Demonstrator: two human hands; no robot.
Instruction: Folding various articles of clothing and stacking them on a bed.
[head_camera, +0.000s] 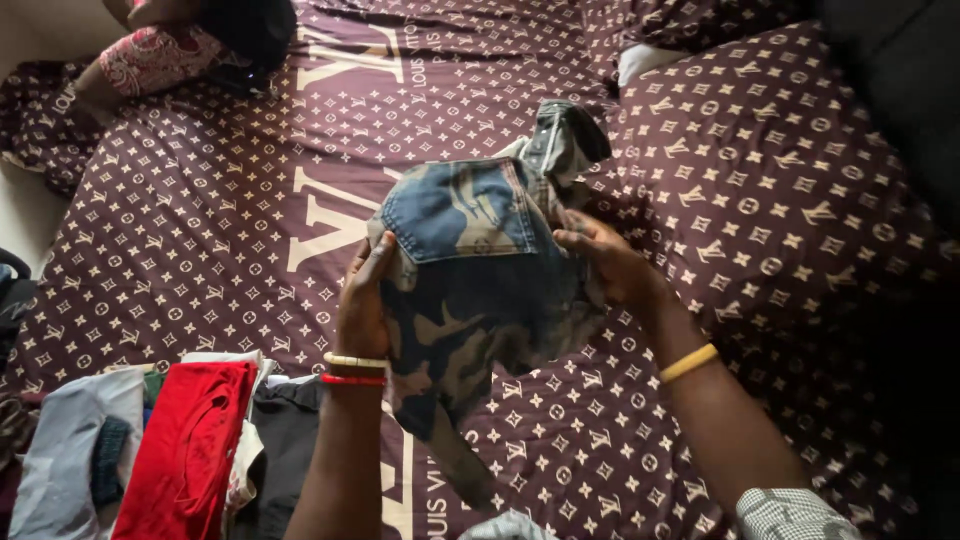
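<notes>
While both hands hold camo shorts (470, 290) above bed (200, 230):
L hand (365, 300) upright, grip pinching denim edge; R hand (610, 262) w/ bent wrist, grip clenched on cloth.

Bed (200, 200): covered w/ dark maroon sheet, cream repeating emblem print plus large cream lettering down the centre. Pillow (780, 180), upper right: same print; white corner shows at its top edge. Clothes pile (150, 450), lower left: red garment (190, 440) on top, pale grey item at left, black item at right. Second person's patterned red-white garment (150, 60), upper left, on the bed.
</notes>
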